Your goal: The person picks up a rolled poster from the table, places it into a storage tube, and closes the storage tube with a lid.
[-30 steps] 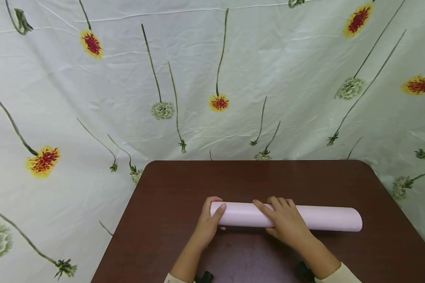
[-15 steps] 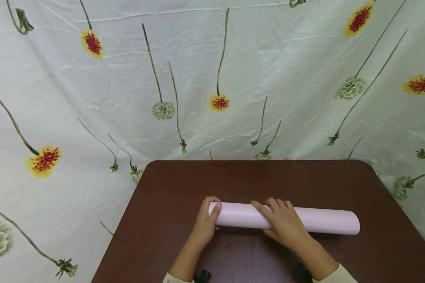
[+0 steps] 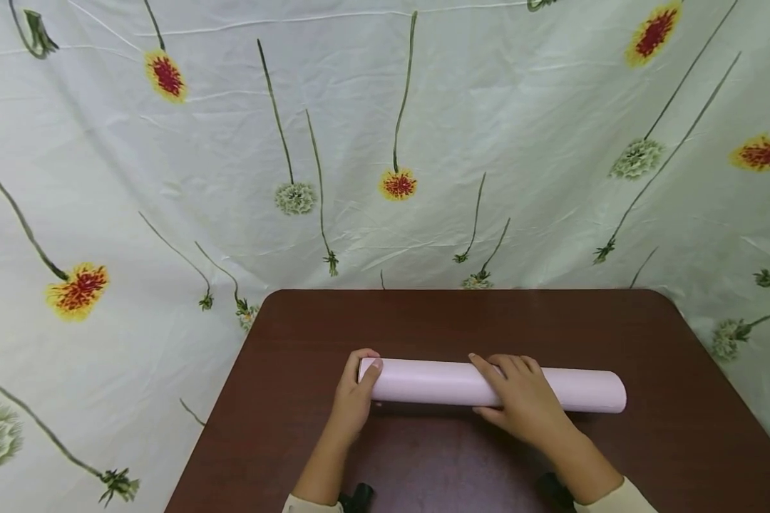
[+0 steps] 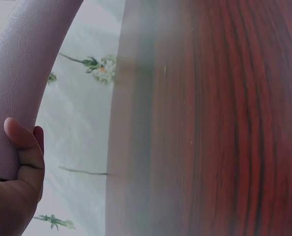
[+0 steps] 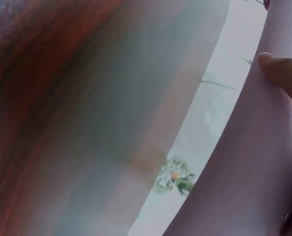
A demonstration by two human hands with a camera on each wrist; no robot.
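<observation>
A pale pink roll with a leather-like surface (image 3: 433, 381) lies crosswise before me in the head view. Both wrist views show a gap between it and the table, so it is held raised. My left hand (image 3: 351, 399) grips its left end, thumb on the near side; in the left wrist view the thumb and a fingertip curl round the roll (image 4: 17, 73). Right of the roll's middle, my right hand (image 3: 526, 399) holds it from above, fingers over the far side. Only one of its digits shows clearly in the right wrist view, against the roll (image 5: 234, 162).
Beneath the hands is a dark brown wood-grain table (image 3: 334, 320) with rounded far corners. A white cloth with printed flowers (image 3: 539, 142) hangs behind and beside it. Cream sleeves (image 3: 616, 496) and black wrist straps (image 3: 357, 496) show at the bottom.
The roll and my left hand have shifted to the left and slightly farther away. My right hand now sits a little farther right along the roll.
</observation>
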